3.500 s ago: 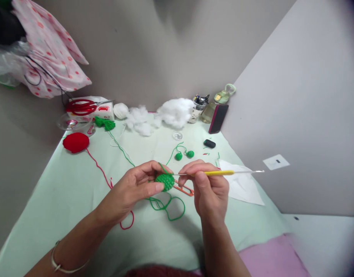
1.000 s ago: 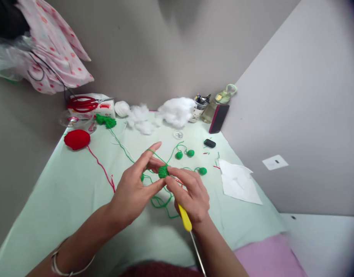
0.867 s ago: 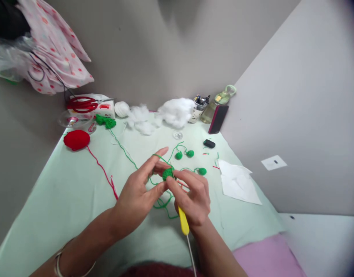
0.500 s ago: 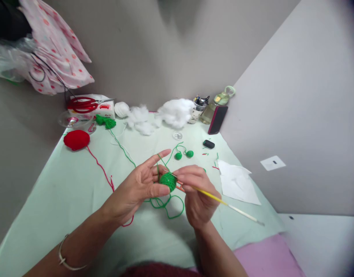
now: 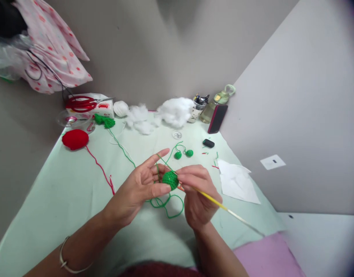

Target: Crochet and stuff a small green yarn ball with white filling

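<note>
My left hand [image 5: 142,184] pinches a small green crochet piece [image 5: 170,180] between thumb and fingers, its index finger raised with green yarn running over it. Opposite it, my right hand [image 5: 201,192] grips a crochet hook [image 5: 211,199] with a yellow and white handle; the hook's tip meets the top of the piece and is hard to make out. Something orange shows behind the piece, partly hidden by my right fingers. Loose green yarn [image 5: 175,216] loops on the table below. Two little green crochet balls [image 5: 189,153] with yarn tails lie just beyond my hands.
A red yarn ball [image 5: 75,139], green yarn [image 5: 104,120], red-handled scissors [image 5: 80,104] and a white yarn ball [image 5: 121,109] sit at the left back. White stuffing [image 5: 177,111], a pen cup [image 5: 196,109], a bottle [image 5: 221,98] and a phone [image 5: 217,119] line the wall. White paper [image 5: 237,182] lies right.
The green crochet piece has shifted slightly right and up, turning a little in my left fingers. The outer end of the hook has dipped lower.
</note>
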A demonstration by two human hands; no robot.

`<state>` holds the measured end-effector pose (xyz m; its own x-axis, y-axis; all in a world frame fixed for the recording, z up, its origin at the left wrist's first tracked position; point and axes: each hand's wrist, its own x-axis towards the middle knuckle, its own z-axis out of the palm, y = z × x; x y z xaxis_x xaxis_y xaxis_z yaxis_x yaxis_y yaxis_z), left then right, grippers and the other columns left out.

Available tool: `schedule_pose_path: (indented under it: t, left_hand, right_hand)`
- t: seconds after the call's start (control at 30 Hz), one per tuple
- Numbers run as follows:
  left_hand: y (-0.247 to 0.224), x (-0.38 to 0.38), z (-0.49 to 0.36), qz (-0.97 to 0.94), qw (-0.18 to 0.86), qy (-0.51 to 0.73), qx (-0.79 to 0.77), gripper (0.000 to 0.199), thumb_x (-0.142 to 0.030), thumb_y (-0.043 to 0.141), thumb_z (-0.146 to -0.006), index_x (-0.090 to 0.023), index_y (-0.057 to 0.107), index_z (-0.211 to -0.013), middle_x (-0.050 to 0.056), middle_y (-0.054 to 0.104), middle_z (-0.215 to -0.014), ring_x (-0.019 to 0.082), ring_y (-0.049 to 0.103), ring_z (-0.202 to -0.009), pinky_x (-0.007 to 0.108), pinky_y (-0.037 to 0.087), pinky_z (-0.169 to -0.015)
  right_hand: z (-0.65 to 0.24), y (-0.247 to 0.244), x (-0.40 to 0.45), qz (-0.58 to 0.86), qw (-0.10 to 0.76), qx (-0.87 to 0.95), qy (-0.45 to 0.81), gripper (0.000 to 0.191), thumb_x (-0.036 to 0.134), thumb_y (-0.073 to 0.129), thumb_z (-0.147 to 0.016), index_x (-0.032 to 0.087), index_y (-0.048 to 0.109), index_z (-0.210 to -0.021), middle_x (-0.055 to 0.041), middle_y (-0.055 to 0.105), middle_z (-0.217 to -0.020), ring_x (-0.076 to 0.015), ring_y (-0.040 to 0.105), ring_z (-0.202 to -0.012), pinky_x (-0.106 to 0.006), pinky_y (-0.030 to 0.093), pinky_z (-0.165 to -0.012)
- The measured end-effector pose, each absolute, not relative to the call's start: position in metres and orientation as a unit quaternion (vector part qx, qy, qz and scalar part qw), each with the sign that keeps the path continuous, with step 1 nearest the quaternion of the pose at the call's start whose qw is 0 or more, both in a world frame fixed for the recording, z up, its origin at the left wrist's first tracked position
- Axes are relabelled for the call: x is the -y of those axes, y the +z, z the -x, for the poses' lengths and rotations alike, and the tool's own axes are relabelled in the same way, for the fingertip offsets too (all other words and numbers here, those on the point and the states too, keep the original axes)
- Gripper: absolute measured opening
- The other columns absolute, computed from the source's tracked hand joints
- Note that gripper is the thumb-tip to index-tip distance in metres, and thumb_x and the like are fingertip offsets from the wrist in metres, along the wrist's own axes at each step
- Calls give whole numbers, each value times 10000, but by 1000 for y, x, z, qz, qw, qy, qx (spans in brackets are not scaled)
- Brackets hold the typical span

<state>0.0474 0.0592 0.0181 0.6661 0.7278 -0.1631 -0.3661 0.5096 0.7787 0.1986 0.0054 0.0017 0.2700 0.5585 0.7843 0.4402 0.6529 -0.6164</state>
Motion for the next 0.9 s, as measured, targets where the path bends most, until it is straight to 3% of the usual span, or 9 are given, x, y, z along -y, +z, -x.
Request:
schedule_pose_path:
  t: [0.1,0.2,0.3,0.4,0.5,0.7,0.9]
  left_hand:
    - [15,-57,-49,-441,769,370,-276,861,-208,887,-746,-279,507,-1515,2,641,-1011,174,640,-962,306,526,-886]
    - [11,-51,-53,-505,663,442,-331,796,-193,858,-798,-288,509,-1508,1,667,-1031,182,625,-1037,336,485,-1017]
    - [10,-46,-57,-458,717,427,-305,769,-189,857,-798,-300,536,-1488,3,674,-1049,184,633,-1043,325,494,-991]
    - [13,-46,-58,-356,828,357,-246,751,-230,869,-773,-276,579,-1464,27,683,-1079,191,644,-1023,314,503,-936]
    - [15,-48,-58,-304,866,333,-217,701,-290,859,-768,-239,625,-1426,50,693,-1083,199,641,-1001,324,491,-947]
    - [15,-56,-53,-356,841,345,-219,710,-242,843,-753,-270,624,-1427,23,644,-1017,178,604,-950,300,496,-899]
    - [9,-68,-39,-495,764,353,-214,720,-219,822,-792,-330,586,-1464,18,586,-1041,173,587,-925,317,517,-896]
  right_hand:
    - [-198,2,-5,439,663,604,54,239,193,614,-1017,331,792,-1098,-45,712,-925,-203,696,-833,-352,591,-648]
    - [-196,-7,-3,484,597,631,-106,367,101,633,-976,351,771,-1207,-60,725,-1006,-221,695,-904,-367,587,-679]
    - [-192,-11,-2,463,598,625,-191,372,92,644,-963,332,770,-1218,-59,727,-984,-215,676,-883,-360,578,-673]
    - [-190,-6,-4,440,687,574,-69,270,136,631,-988,321,788,-1106,-41,704,-916,-193,669,-826,-342,569,-652]
    - [-191,-3,-8,441,720,528,87,204,221,589,-1025,311,772,-1015,-33,688,-892,-191,681,-828,-357,592,-688]
    - [-199,-3,-7,436,718,518,161,127,311,631,-1012,284,754,-995,-43,714,-873,-204,691,-832,-349,611,-648]
    - [-208,6,-2,416,720,504,232,122,276,642,-1004,252,761,-988,-38,726,-861,-178,708,-737,-322,617,-593]
